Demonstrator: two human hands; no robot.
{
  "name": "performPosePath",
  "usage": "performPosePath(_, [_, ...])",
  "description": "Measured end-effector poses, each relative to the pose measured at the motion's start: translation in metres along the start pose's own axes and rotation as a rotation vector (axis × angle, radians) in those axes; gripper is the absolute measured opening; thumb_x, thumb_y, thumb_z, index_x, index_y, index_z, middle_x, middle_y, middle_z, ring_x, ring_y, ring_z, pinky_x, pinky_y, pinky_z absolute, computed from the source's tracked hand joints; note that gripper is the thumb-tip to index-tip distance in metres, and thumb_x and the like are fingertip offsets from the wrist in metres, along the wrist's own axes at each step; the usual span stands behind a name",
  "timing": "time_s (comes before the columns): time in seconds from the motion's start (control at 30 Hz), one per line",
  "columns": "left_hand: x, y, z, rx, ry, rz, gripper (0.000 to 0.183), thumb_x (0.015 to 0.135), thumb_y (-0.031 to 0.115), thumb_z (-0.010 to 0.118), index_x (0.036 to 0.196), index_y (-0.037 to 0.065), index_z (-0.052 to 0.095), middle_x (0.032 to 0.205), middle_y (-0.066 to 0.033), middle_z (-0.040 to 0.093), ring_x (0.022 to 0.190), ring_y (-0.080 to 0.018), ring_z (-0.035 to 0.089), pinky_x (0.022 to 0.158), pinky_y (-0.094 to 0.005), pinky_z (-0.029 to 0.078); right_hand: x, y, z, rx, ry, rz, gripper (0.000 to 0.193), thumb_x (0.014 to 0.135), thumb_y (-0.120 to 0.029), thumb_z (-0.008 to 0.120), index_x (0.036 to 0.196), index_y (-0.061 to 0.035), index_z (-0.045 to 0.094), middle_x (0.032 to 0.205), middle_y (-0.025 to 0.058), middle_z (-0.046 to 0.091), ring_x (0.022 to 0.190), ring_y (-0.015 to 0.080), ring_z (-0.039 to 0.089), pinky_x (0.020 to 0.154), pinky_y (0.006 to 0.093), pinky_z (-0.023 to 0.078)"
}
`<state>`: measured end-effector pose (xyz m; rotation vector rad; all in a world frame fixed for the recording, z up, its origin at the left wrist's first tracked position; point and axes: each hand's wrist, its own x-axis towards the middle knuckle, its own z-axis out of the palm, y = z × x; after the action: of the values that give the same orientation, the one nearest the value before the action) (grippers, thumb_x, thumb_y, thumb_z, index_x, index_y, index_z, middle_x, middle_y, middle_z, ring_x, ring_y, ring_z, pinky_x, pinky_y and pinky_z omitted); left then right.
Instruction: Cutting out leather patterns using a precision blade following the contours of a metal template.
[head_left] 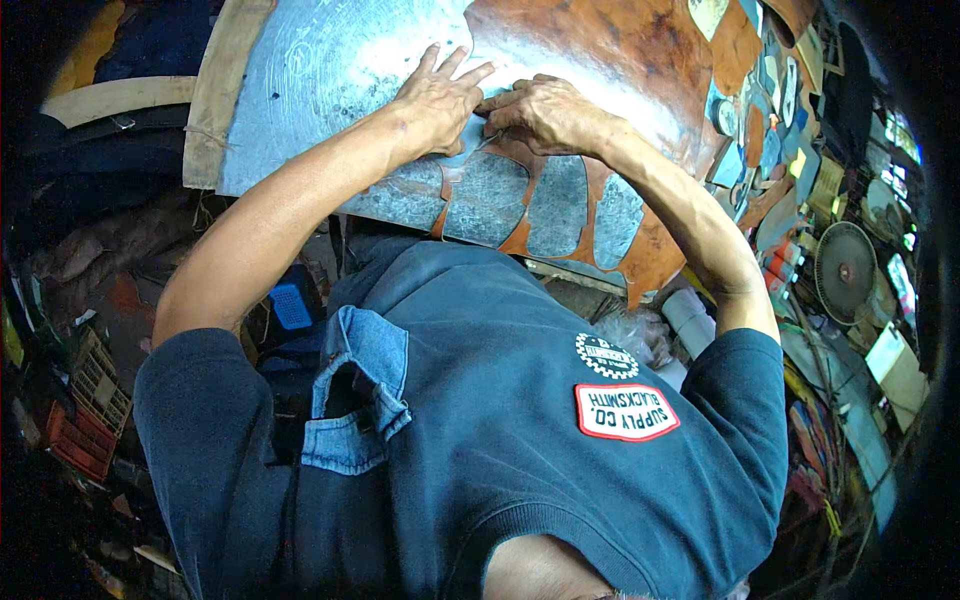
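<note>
A brown leather hide (590,45) lies over a scuffed grey worktop (310,85). Its near edge has rounded shapes cut away, leaving narrow strips of leather with the grey surface showing between them. My left hand (440,100) rests on the worktop beside the leather's left edge, fingers spread and holding nothing. Close to its right, my right hand (548,115) is closed over the leather, fingers bent and pressed together. Whatever may be in that grip is hidden. A small blue-grey flat piece (470,132) shows partly below and between the hands.
Leather scraps and flat pieces crowd the worktop's right side, with a round tape roll (724,116) among them. A wooden board (222,95) edges the left. A fan (845,272) stands at right; a red crate (80,440) sits low on the left.
</note>
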<state>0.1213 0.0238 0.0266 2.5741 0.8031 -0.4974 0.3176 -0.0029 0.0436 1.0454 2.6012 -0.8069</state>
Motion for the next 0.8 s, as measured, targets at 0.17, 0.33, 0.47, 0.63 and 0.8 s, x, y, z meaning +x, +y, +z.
performPosePath(0.17, [0.000, 0.002, -0.001, 0.029, 0.001, 0.002, 0.070, 0.066, 0.038, 0.085, 0.122, 0.002, 0.061, 0.160, -0.0068, 0.022, 0.147, -0.0333, 0.018, 0.118, -0.0585, 0.015, 0.000, 0.004, 0.002, 0.012, 0.043, 0.004, 0.035, 0.073, -0.005, 0.065, 0.103, -0.0197, 0.072, 0.121, -0.0019, 0.067, 0.105, 0.0247, 0.061, 0.094, 0.0417, 0.048])
performPosePath(0.33, [0.000, 0.002, 0.002, 0.007, 0.030, 0.014, 0.070, 0.066, 0.036, 0.085, 0.121, 0.001, 0.061, 0.159, -0.0084, 0.024, 0.147, -0.0344, 0.020, 0.117, -0.0588, 0.016, 0.001, 0.012, 0.007, -0.035, 0.030, 0.004, 0.033, 0.074, -0.006, 0.064, 0.104, -0.0181, 0.069, 0.108, -0.0007, 0.069, 0.099, 0.0259, 0.061, 0.091, 0.0430, 0.048])
performPosePath(0.47, [0.000, 0.003, -0.002, 0.008, 0.003, 0.002, 0.068, 0.066, 0.036, 0.085, 0.119, 0.000, 0.062, 0.159, -0.0087, 0.025, 0.146, -0.0347, 0.020, 0.117, -0.0591, 0.017, 0.001, 0.010, 0.003, -0.029, -0.002, 0.015, 0.030, 0.076, -0.008, 0.064, 0.105, -0.0163, 0.069, 0.107, 0.0013, 0.069, 0.097, 0.0274, 0.061, 0.088, 0.0442, 0.048])
performPosePath(0.63, [0.001, 0.003, -0.001, -0.014, 0.009, 0.000, 0.062, 0.065, 0.035, 0.086, 0.112, 0.001, 0.064, 0.159, -0.0088, 0.025, 0.146, -0.0352, 0.020, 0.117, -0.0597, 0.018, -0.025, -0.016, 0.019, 0.068, 0.170, 0.135, 0.021, 0.087, -0.016, 0.064, 0.108, -0.0118, 0.068, 0.115, 0.0105, 0.066, 0.096, 0.0323, 0.067, 0.082, 0.0443, 0.056])
performPosePath(0.8, [-0.002, 0.003, -0.002, 0.005, 0.010, -0.015, 0.061, 0.065, 0.035, 0.085, 0.111, 0.001, 0.063, 0.159, -0.0078, 0.024, 0.147, -0.0350, 0.019, 0.118, -0.0584, 0.015, -0.046, -0.064, 0.054, 0.273, 0.342, 0.407, 0.024, 0.089, -0.016, 0.061, 0.111, -0.0127, 0.068, 0.125, 0.0140, 0.061, 0.098, 0.0363, 0.067, 0.081, 0.0449, 0.056])
